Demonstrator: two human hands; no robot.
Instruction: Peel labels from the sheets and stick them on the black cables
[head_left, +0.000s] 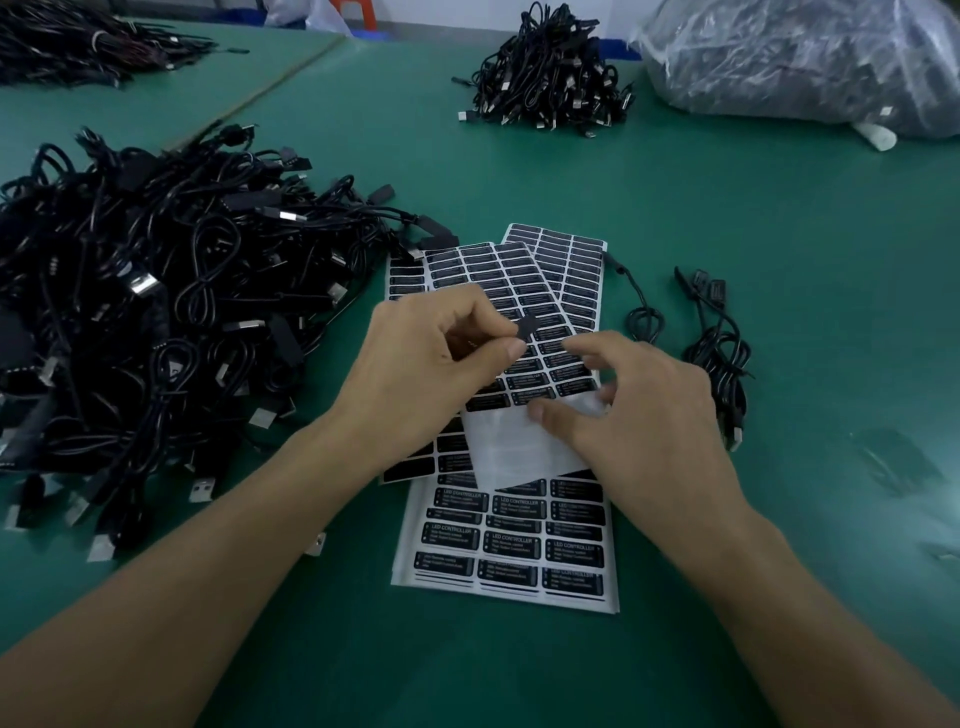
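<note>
Left hand (431, 364) pinches a label (527, 326); right hand (639, 415) holds the sheet (498, 447).

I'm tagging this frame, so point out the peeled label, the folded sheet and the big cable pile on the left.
peeled label (528, 326), head view, its exposed black tip.
folded sheet (498, 441), head view, its white turned-up back.
cable pile (156, 322), head view, middle of the heap.

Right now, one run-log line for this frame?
phase: peeling | left hand: pinches black label | right hand: holds label sheet | cable pile: left side, not in hand
</note>
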